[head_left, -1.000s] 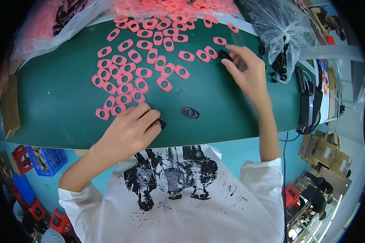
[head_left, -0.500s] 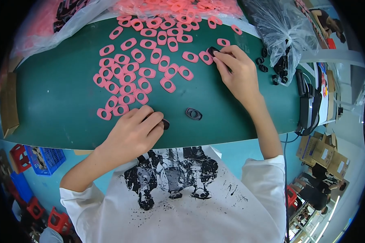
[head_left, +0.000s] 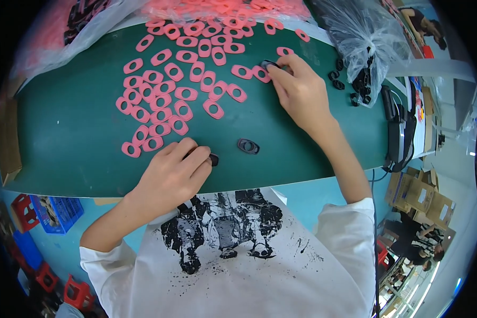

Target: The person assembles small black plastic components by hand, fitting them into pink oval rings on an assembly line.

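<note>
A black piece [head_left: 268, 63] sits pinched between the thumb and fingers of the right hand [head_left: 305, 93], out at its fingertips, right by a pink ring [head_left: 255, 70]; whether the two touch, I cannot tell. The left hand [head_left: 172, 167], well apart from the right and nearer the body, has its fingers curled around a dark piece [head_left: 214, 159], of which only the end shows past the fingers. Between the hands, to the right of the left one, a loose dark ring [head_left: 241, 143] lies flat on the green table [head_left: 69, 127]. Many pink rings [head_left: 194, 96] lie scattered beyond the left hand and to the left of the right hand, some overlapping. Farther beyond both hands, a pink heap [head_left: 228, 8] rests by the far edge. To the right of the right hand are a few small black rings [head_left: 353, 99], near a clear bag [head_left: 363, 37] with black things in it. Well left of the left hand, a cardboard box [head_left: 9, 140] stands at the table's end
</note>
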Motion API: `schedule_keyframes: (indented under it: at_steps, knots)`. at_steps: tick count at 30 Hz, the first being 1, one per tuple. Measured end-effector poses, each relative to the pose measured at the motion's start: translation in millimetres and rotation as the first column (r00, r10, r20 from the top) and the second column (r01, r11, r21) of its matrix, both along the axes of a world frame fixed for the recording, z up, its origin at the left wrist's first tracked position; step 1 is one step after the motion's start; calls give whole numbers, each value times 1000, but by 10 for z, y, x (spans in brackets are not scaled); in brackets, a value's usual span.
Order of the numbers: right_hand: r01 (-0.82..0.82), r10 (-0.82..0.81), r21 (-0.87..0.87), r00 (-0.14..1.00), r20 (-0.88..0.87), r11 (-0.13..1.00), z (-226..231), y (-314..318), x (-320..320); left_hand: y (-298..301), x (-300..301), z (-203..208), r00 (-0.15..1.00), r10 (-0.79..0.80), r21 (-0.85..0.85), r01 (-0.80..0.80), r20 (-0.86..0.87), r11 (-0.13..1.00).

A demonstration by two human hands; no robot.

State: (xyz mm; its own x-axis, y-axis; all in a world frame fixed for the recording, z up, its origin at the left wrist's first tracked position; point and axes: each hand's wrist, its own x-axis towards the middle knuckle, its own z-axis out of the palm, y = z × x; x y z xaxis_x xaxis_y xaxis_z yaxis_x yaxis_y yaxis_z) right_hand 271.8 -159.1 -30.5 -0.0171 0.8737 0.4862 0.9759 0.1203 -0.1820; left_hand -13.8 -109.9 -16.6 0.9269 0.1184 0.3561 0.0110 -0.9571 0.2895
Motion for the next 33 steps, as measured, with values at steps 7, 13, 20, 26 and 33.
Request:
schedule_keyframes:
  at_steps: [7,13,20,26,33]
  knots:
    - [-47,41,-23,978,-207,999,-249,74,144,-35,-7,-31,997,40,-122,-48,-73,991]
    - [-39,41,20,995,-94,999,-256,153,42,-33,-97,-23,978,93,-241,-137,-184,961]
    - [-18,21,-32,995,101,999,-105,3,112,-11,190,61,991,48,-247,-77,-122,966]
    - [-35,31,-25,986,-166,999,-49,112,113,-49,101,14,995,69,-185,-83,-77,979]
    - [-17,5,-51,973,-231,999,-81,-13,106,-88,140,-2,993,115,-216,-120,-35,969]
